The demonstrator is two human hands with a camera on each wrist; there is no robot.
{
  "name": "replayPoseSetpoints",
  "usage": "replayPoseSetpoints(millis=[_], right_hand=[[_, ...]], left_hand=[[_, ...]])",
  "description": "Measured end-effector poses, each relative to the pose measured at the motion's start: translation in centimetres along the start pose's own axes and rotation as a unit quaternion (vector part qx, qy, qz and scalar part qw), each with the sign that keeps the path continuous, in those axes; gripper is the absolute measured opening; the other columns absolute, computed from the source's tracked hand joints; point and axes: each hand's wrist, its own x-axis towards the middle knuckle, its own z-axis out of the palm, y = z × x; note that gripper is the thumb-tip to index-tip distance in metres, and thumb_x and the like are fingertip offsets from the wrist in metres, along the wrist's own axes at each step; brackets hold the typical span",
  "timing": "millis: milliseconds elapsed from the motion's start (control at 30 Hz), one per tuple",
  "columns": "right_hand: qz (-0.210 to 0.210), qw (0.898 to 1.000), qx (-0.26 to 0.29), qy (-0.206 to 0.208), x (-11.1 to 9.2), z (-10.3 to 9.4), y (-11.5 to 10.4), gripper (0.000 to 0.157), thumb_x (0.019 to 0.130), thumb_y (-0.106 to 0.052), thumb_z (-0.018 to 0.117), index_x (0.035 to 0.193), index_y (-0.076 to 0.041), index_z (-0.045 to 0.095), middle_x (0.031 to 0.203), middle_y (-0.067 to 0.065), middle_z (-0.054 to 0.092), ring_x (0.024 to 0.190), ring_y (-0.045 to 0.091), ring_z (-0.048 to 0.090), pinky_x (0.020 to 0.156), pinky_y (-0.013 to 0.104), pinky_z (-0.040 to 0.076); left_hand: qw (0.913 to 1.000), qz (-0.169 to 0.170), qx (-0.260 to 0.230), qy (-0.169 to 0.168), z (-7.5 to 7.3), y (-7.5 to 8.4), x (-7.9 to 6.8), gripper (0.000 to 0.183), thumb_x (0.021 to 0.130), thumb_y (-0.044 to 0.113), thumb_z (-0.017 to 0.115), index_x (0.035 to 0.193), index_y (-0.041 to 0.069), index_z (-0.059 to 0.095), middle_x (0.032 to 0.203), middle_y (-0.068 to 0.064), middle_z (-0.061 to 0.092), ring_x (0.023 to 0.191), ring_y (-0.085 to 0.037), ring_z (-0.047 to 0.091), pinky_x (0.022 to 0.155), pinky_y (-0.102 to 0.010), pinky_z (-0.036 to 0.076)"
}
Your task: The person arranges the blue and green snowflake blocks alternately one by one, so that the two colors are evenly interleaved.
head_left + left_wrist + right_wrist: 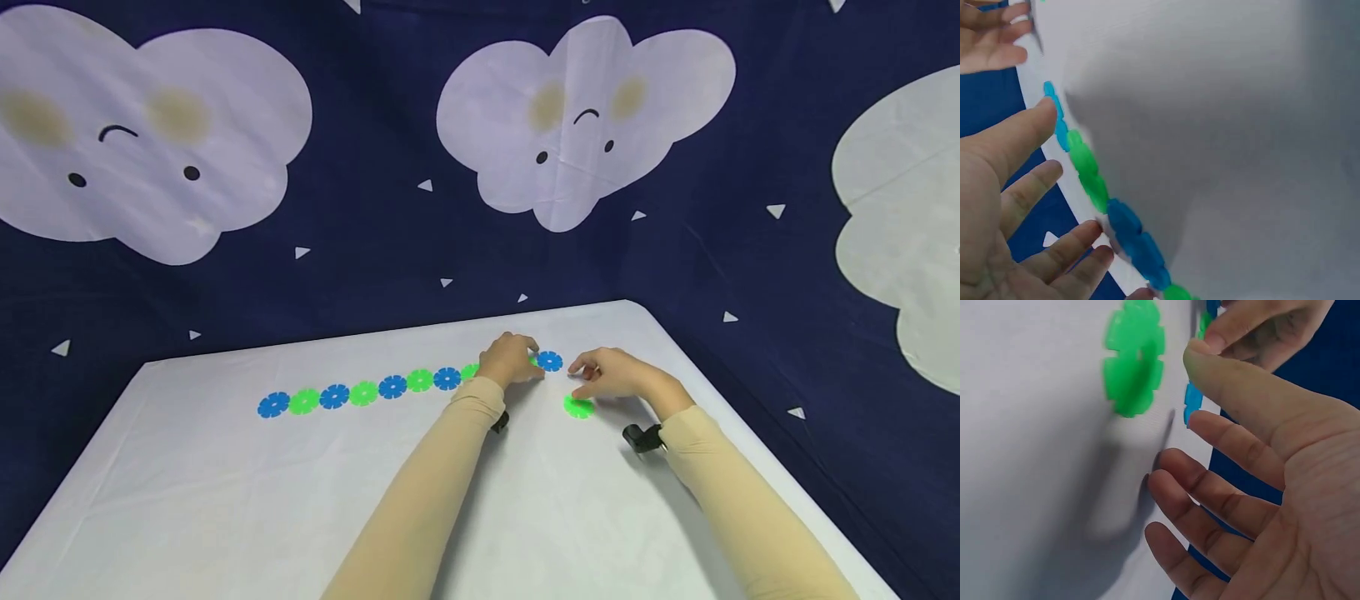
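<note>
A row of notched plastic discs, alternating blue and green, runs from a blue disc (273, 405) at the left to a blue disc (550, 361) at the right. My left hand (508, 360) is over the right part of the row and hides some discs. In the left wrist view its loosely spread fingers (1069, 250) lie along a green disc (1087, 170) and a blue disc (1138, 244), pinching neither. A loose green disc (579, 407) lies just below my right hand (618, 373). The right wrist view shows that hand's fingers (1172, 494) relaxed, with nothing held.
The white-covered table (225, 500) has its far edge close behind the row. Beyond it hangs a dark blue cloth (375, 250) with cloud prints. A small black device (642, 438) is at the right wrist.
</note>
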Motion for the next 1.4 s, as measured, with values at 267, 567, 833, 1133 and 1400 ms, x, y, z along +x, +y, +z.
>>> replayPoseSetpoints(millis=[267,567,833,1133,1400], right_hand=[[-0.020,1.000,0.003,0.013,-0.8,1.7,-0.3,0.049,0.084,-0.033,0.092,0.123,-0.006,0.078,0.113,0.007,0.076,0.104,0.024,0.066,0.091,0.043,0.057],[-0.026,0.999,-0.004,0.034,-0.9,2.5,-0.5,0.036,0.083,-0.025,0.093,0.113,-0.009,0.081,0.109,0.004,0.075,0.100,0.022,0.065,0.090,0.041,0.057],[-0.025,0.999,-0.001,0.039,-0.8,2.5,-0.5,0.027,0.082,-0.023,0.093,0.104,-0.012,0.082,0.100,0.002,0.071,0.093,0.017,0.061,0.084,0.034,0.053],[-0.034,0.998,0.040,0.037,-1.1,2.7,-0.2,0.032,0.082,-0.019,0.094,0.100,-0.011,0.069,0.092,0.002,0.069,0.083,0.014,0.058,0.077,0.030,0.050],[-0.042,0.997,0.063,0.027,-1.6,2.5,0.6,0.042,0.081,-0.019,0.094,0.112,-0.011,0.069,0.098,0.004,0.068,0.086,0.015,0.058,0.078,0.028,0.048]], left_hand=[[0.9994,-0.010,-0.012,0.032,0.9,0.1,0.1,0.052,0.094,0.039,0.084,0.141,0.023,0.071,0.146,-0.009,0.066,0.138,-0.032,0.061,0.118,-0.061,0.047],[0.9988,-0.011,-0.002,0.047,1.8,0.7,0.5,0.045,0.095,0.040,0.082,0.137,0.026,0.074,0.143,-0.008,0.068,0.136,-0.030,0.063,0.119,-0.063,0.045],[0.9981,-0.016,-0.005,0.059,2.2,0.7,1.0,0.041,0.096,0.040,0.082,0.133,0.025,0.076,0.139,-0.007,0.070,0.134,-0.029,0.063,0.119,-0.064,0.044],[0.9978,-0.013,0.007,0.065,2.4,0.9,1.0,0.043,0.094,0.040,0.083,0.135,0.025,0.076,0.137,-0.008,0.070,0.132,-0.030,0.063,0.116,-0.064,0.046],[0.9973,-0.011,0.003,0.072,2.6,0.9,1.2,0.042,0.093,0.039,0.084,0.131,0.024,0.078,0.136,-0.008,0.070,0.132,-0.031,0.063,0.118,-0.066,0.044]])
